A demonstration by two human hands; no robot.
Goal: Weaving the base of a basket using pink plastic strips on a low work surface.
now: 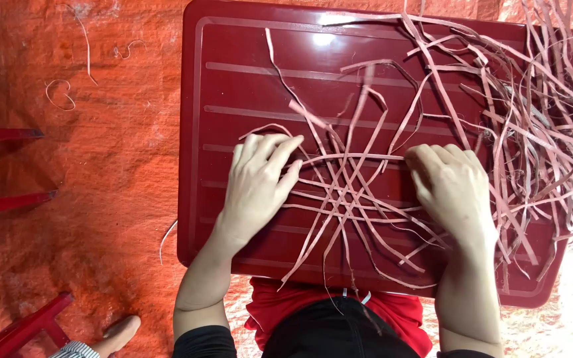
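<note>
Both hands press flat on a star-shaped weave of thin pinkish-red strips [349,192] mid-table: left hand [256,185] at nine o'clock, fingers spread; right hand [452,189] at three o'clock, fingers together, on the glossy red plastic table [233,86].

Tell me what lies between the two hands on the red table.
In the head view, between the left hand and right hand lies a star-shaped weave of thin pinkish strips, crossing flat on the red table.
</note>
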